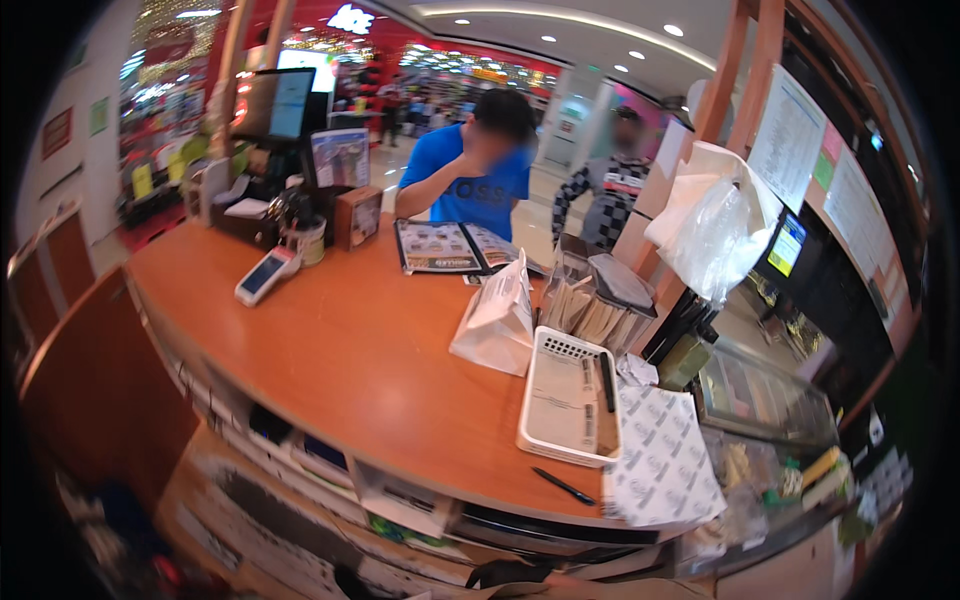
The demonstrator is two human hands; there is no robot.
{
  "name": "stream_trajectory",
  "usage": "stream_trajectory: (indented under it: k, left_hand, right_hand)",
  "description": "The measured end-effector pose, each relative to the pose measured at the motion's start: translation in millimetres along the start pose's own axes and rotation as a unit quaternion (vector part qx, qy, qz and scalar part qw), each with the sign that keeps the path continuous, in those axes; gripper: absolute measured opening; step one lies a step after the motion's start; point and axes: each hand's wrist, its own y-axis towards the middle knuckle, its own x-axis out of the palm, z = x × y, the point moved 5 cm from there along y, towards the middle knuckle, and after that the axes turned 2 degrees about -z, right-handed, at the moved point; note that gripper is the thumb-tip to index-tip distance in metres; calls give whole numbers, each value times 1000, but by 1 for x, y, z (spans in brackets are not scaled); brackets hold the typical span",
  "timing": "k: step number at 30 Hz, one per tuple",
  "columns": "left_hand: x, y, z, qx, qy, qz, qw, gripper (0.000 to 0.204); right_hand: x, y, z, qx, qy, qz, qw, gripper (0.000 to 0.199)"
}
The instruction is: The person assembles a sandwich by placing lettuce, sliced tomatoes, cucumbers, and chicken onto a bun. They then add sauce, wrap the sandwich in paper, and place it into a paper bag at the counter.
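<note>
Neither of my hands can be made out. At the lower edge a dark shape (508, 573) and a tan strip show, too little to tell what they are. Closest to that edge, on the orange-brown counter (330, 350), lies a black pen (563, 486). Beyond it sits a white plastic basket (530, 420) holding brown paper and a dark slim object. Patterned white paper sheets (660, 455) lie to its right. A white paper bag (497, 320) stands upright behind the basket, folded at the top.
An open menu (440, 248) lies before a person in a blue shirt (480, 205) across the counter. At left are a card terminal (268, 275) and a monitor (275, 105). Clear bins (590, 295) hold packets. A plastic bag (715, 225) hangs at right. Another person (610, 190) stands behind.
</note>
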Motion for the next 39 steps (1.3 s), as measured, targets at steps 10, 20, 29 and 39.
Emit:
stream_trajectory:
  k: [10, 20, 29, 39]
  left_hand:
    - [-131, 184, 114, 88, -83, -69, 990, 45]
    - [-102, 182, 34, -45, -300, -99, 948, 41]
    - [-100, 108, -196, -200, -440, 138, 865, 49]
    - [112, -125, -325, -255, -25, 46, 966, 10]
  right_hand:
    - [-66, 212, -71, 109, -178, 184, 961, 32]
    - [-41, 222, -37, 167, -184, 233, 940, 27]
    - [75, 173, 30, 42, -360, 179, 915, 25]
    - [-18, 157, 73, 113, -310, 427, 842, 29]
